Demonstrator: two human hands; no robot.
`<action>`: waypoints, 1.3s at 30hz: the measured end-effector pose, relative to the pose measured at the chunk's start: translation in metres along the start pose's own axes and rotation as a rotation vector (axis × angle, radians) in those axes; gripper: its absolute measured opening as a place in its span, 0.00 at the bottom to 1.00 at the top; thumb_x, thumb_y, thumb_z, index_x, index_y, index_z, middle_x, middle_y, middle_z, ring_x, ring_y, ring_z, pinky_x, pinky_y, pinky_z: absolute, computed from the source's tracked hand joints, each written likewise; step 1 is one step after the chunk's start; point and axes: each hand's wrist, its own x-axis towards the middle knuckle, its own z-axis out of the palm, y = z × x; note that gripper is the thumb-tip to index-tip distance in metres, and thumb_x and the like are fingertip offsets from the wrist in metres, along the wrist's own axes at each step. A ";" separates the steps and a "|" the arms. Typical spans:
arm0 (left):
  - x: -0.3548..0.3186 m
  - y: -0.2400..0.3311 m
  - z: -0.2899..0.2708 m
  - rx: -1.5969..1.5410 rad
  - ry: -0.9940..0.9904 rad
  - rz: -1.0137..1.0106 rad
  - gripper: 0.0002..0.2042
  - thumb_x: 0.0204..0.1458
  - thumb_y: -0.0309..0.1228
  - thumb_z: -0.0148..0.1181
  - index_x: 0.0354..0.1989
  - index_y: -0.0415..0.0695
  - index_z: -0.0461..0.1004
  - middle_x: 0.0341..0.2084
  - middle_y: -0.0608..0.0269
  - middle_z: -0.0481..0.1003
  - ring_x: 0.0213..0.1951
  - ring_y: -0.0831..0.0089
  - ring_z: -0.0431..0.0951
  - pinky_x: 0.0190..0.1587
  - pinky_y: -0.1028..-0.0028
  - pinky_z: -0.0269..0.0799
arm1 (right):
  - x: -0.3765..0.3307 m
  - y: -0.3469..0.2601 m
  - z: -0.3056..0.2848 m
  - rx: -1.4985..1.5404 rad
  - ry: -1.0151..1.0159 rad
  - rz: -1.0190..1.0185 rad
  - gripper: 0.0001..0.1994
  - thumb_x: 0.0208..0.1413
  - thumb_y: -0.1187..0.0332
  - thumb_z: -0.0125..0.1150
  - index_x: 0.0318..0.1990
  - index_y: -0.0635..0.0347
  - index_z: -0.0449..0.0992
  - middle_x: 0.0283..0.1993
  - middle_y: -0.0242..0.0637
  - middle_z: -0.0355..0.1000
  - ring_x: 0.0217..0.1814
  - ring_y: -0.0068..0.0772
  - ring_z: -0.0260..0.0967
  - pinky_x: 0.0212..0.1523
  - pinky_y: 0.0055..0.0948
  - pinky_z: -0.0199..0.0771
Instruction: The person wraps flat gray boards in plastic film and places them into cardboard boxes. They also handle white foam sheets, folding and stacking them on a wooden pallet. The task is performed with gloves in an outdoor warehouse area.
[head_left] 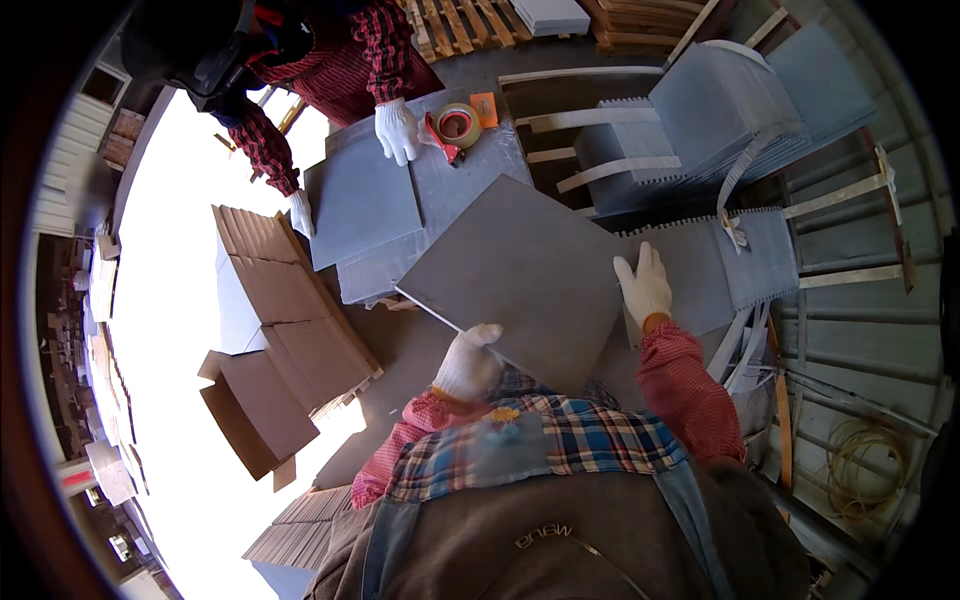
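Observation:
A flat grey square panel (515, 275) lies tilted in front of me, one corner toward my body. My left hand (468, 368), in a white knit glove, grips its lower left edge with the thumb on top. At the panel's right corner is my gloved right hand (644, 284), fingers stretched out and apart; whether its palm touches the edge I cannot tell. Beyond, a co-worker's gloved hands (397, 130) rest on another grey sheet (365, 200) on a grey-topped stack (470, 190). A red tape dispenser (455, 127) and an orange card (484, 110) lie there.
Stacks of grey sheets with notched edges (710, 100) stand at the right among pale straps (620, 170). Folded brown cardboard boxes (300, 320) are at the left. Wooden pallets (460, 25) lie at the back; a coiled hose (865, 465) is at the lower right.

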 end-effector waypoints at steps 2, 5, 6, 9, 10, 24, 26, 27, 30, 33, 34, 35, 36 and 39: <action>-0.005 0.017 -0.011 -0.037 -0.023 0.018 0.34 0.48 0.26 0.70 0.64 0.30 0.64 0.59 0.49 0.72 0.58 0.53 0.74 0.63 0.52 0.71 | -0.014 -0.010 0.019 0.472 -0.051 0.335 0.32 0.69 0.48 0.49 0.72 0.60 0.59 0.69 0.51 0.67 0.69 0.52 0.65 0.66 0.44 0.68; -0.011 0.029 -0.035 -0.084 -0.002 0.005 0.33 0.48 0.24 0.69 0.64 0.30 0.64 0.59 0.48 0.72 0.58 0.54 0.75 0.63 0.53 0.72 | -0.038 -0.024 0.045 1.223 -0.412 0.358 0.32 0.72 0.48 0.48 0.72 0.65 0.60 0.72 0.48 0.64 0.71 0.48 0.64 0.71 0.38 0.63; -0.012 0.033 -0.043 -0.092 0.014 -0.003 0.32 0.49 0.24 0.69 0.64 0.30 0.65 0.59 0.48 0.72 0.57 0.54 0.75 0.63 0.54 0.72 | -0.043 -0.038 0.044 1.398 -0.497 0.424 0.32 0.72 0.49 0.48 0.72 0.66 0.60 0.72 0.48 0.64 0.71 0.47 0.64 0.71 0.37 0.63; -0.018 0.047 -0.044 -0.050 -0.013 0.041 0.31 0.50 0.24 0.68 0.64 0.31 0.65 0.59 0.49 0.72 0.59 0.55 0.74 0.65 0.55 0.71 | -0.061 -0.098 0.021 1.556 -0.501 0.739 0.31 0.71 0.51 0.52 0.72 0.65 0.62 0.70 0.47 0.66 0.70 0.46 0.65 0.68 0.37 0.68; -0.019 0.050 -0.046 -0.045 -0.032 0.033 0.31 0.50 0.24 0.68 0.64 0.31 0.65 0.60 0.49 0.72 0.60 0.55 0.74 0.66 0.55 0.69 | -0.061 -0.100 0.027 1.522 -0.475 0.774 0.31 0.71 0.51 0.52 0.71 0.65 0.63 0.70 0.46 0.67 0.69 0.46 0.65 0.68 0.38 0.68; 0.016 0.045 -0.057 0.041 -0.081 -0.179 0.35 0.57 0.34 0.68 0.70 0.34 0.59 0.68 0.48 0.64 0.67 0.51 0.66 0.69 0.51 0.63 | 0.020 -0.065 0.103 1.057 -0.132 0.740 0.32 0.64 0.44 0.59 0.58 0.70 0.76 0.54 0.46 0.78 0.52 0.43 0.74 0.54 0.38 0.73; 0.024 0.047 -0.052 0.059 -0.059 -0.211 0.36 0.58 0.36 0.67 0.71 0.34 0.57 0.70 0.47 0.61 0.68 0.49 0.64 0.69 0.49 0.63 | 0.036 -0.069 0.100 0.940 -0.156 0.745 0.32 0.64 0.44 0.59 0.55 0.70 0.78 0.51 0.46 0.79 0.50 0.43 0.75 0.54 0.38 0.72; 0.027 0.043 -0.049 0.059 -0.048 -0.238 0.37 0.59 0.37 0.66 0.71 0.34 0.56 0.70 0.47 0.60 0.69 0.48 0.63 0.69 0.48 0.63 | 0.041 -0.065 0.102 0.900 -0.131 0.715 0.31 0.64 0.44 0.59 0.54 0.71 0.78 0.50 0.47 0.79 0.50 0.43 0.75 0.54 0.38 0.72; 0.045 0.032 -0.058 -0.037 -0.004 -0.358 0.32 0.63 0.33 0.61 0.71 0.35 0.55 0.67 0.43 0.64 0.65 0.47 0.68 0.68 0.50 0.66 | 0.065 -0.053 0.116 0.804 -0.094 0.620 0.30 0.64 0.45 0.59 0.51 0.72 0.80 0.48 0.47 0.80 0.48 0.43 0.74 0.54 0.39 0.70; 0.065 0.014 -0.066 0.064 0.031 -0.367 0.32 0.66 0.40 0.57 0.71 0.34 0.55 0.68 0.40 0.61 0.70 0.46 0.61 0.71 0.52 0.59 | 0.091 -0.046 0.127 0.773 -0.108 0.527 0.30 0.65 0.46 0.58 0.50 0.72 0.80 0.47 0.47 0.80 0.47 0.43 0.74 0.54 0.38 0.70; 0.075 0.005 -0.077 0.011 0.027 -0.434 0.36 0.64 0.44 0.58 0.72 0.34 0.52 0.70 0.40 0.57 0.71 0.43 0.56 0.73 0.51 0.55 | 0.098 -0.046 0.128 0.762 -0.105 0.496 0.30 0.65 0.46 0.57 0.49 0.72 0.80 0.47 0.47 0.80 0.47 0.43 0.74 0.54 0.38 0.70; 0.088 -0.004 -0.092 -0.042 0.023 -0.501 0.40 0.63 0.48 0.60 0.74 0.34 0.49 0.72 0.39 0.53 0.73 0.39 0.51 0.75 0.49 0.50 | 0.107 -0.047 0.129 0.753 -0.103 0.466 0.30 0.66 0.46 0.57 0.48 0.73 0.81 0.46 0.47 0.80 0.47 0.43 0.75 0.54 0.39 0.70; 0.098 -0.009 -0.100 -0.097 0.016 -0.576 0.45 0.62 0.52 0.61 0.75 0.33 0.46 0.75 0.39 0.49 0.75 0.36 0.46 0.76 0.47 0.45 | 0.113 -0.047 0.129 0.739 -0.103 0.454 0.30 0.66 0.46 0.57 0.48 0.72 0.81 0.46 0.47 0.80 0.48 0.43 0.75 0.54 0.38 0.70; 0.132 -0.041 -0.150 -0.235 -0.023 -0.726 0.43 0.63 0.58 0.54 0.70 0.31 0.51 0.68 0.42 0.59 0.71 0.50 0.55 0.76 0.60 0.46 | 0.133 -0.057 0.129 0.688 -0.122 0.404 0.30 0.66 0.45 0.56 0.48 0.72 0.81 0.46 0.48 0.80 0.48 0.44 0.75 0.54 0.38 0.70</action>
